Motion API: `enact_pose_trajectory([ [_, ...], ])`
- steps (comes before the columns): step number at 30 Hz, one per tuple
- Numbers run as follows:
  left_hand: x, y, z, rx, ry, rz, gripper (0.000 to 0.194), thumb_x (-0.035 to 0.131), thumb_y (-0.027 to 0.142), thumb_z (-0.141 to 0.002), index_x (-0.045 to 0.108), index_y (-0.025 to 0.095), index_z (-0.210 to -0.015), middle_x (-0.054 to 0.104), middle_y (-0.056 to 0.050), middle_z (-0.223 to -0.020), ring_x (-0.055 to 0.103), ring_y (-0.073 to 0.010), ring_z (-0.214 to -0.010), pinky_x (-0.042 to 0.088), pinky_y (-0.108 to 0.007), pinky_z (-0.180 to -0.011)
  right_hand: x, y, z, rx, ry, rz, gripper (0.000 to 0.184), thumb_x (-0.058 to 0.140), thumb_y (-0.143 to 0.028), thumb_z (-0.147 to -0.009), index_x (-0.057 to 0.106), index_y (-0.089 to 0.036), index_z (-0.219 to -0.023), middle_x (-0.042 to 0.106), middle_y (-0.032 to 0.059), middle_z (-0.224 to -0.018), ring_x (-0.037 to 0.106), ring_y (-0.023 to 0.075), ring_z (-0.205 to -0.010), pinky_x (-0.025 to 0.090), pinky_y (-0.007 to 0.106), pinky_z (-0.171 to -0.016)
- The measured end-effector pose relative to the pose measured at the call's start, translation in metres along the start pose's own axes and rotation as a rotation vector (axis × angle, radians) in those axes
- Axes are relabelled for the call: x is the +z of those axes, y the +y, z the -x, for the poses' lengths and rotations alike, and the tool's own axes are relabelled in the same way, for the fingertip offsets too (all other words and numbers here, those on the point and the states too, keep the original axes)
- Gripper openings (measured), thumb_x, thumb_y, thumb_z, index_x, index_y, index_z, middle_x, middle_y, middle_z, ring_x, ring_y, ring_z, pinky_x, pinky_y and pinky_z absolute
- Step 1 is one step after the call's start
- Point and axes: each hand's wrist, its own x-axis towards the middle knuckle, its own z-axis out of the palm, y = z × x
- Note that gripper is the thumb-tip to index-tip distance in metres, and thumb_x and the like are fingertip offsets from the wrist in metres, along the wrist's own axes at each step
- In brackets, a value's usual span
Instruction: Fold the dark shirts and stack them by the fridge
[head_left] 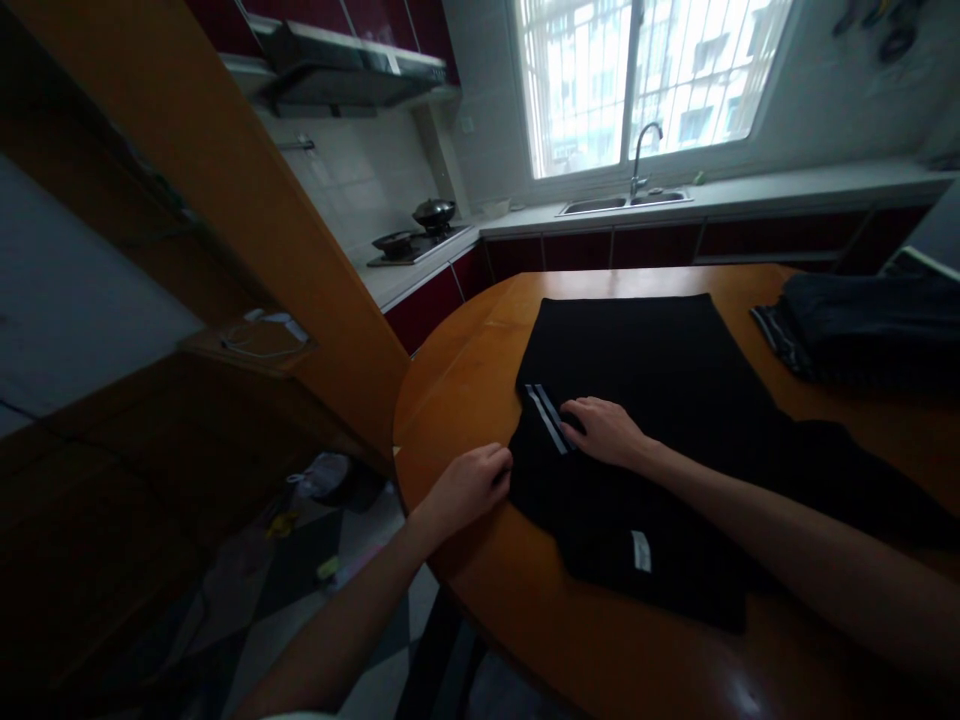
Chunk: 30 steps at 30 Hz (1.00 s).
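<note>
Black shirt (637, 350) lies flat, striped cuff (546, 420) seemingly turned in, right sleeve (847, 475) not yet; left hand (470, 487) curls at the left edge, right hand (604, 430) bends on top, grips unclear.

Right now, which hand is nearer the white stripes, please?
Right. The right hand is beside the stripes; the left hand is farther away, at the edge of the black garment.

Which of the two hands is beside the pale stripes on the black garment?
The right hand, which rests just next to the pale stripes. The left hand is instead at the left edge of the black garment.
</note>
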Motion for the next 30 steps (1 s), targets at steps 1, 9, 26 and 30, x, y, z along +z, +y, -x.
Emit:
enact_pose_trajectory([
  [1, 0.000, 0.001, 0.001, 0.001, 0.010, -0.021, 0.012, 0.050, 0.016, -0.089, 0.056, 0.025, -0.082, 0.059, -0.002, -0.085, 0.059, -0.0183, -0.078, 0.045, -0.029, -0.072, 0.000, 0.000, 0.000, -0.022, 0.008, 0.000, 0.025, 0.054, -0.035, -0.097, 0.067, -0.019, -0.113, 0.068, 0.0092, -0.098, 0.064, 0.0239, -0.092, 0.049, 0.035, -0.080],
  [9, -0.023, -0.003, 0.006, 0.049, -0.160, -0.072, 0.018, 0.055, 0.020, -0.094, 0.062, 0.024, -0.078, 0.063, -0.002, -0.082, 0.060, -0.0173, -0.073, 0.044, -0.028, -0.068, 0.000, -0.001, 0.000, -0.240, 0.040, -0.042, 0.028, 0.057, -0.022, -0.092, 0.071, -0.020, -0.116, 0.060, 0.0118, -0.127, 0.054, 0.0266, -0.118, 0.046, 0.043, -0.097],
  [26, 0.039, -0.060, -0.101, -0.043, -0.115, -0.016, 0.060, 0.031, 0.050, -0.105, 0.026, 0.025, -0.160, 0.016, -0.009, -0.169, 0.011, -0.0301, -0.156, 0.009, -0.061, -0.122, -0.001, 0.001, -0.002, -0.219, 0.027, -0.068, 0.023, 0.054, -0.021, -0.096, 0.074, -0.021, -0.107, 0.066, 0.0099, -0.115, 0.059, 0.0240, -0.105, 0.047, 0.040, -0.089],
  [30, 0.042, -0.069, -0.103, -0.094, -0.010, 0.046, 0.060, 0.032, 0.050, -0.104, 0.030, 0.023, -0.158, 0.023, -0.011, -0.167, 0.018, -0.0286, -0.155, 0.016, -0.056, -0.123, 0.001, 0.002, -0.004, -0.198, 0.042, -0.079, 0.024, 0.053, -0.020, -0.096, 0.073, -0.020, -0.109, 0.067, 0.0102, -0.115, 0.059, 0.0239, -0.105, 0.048, 0.040, -0.091],
])
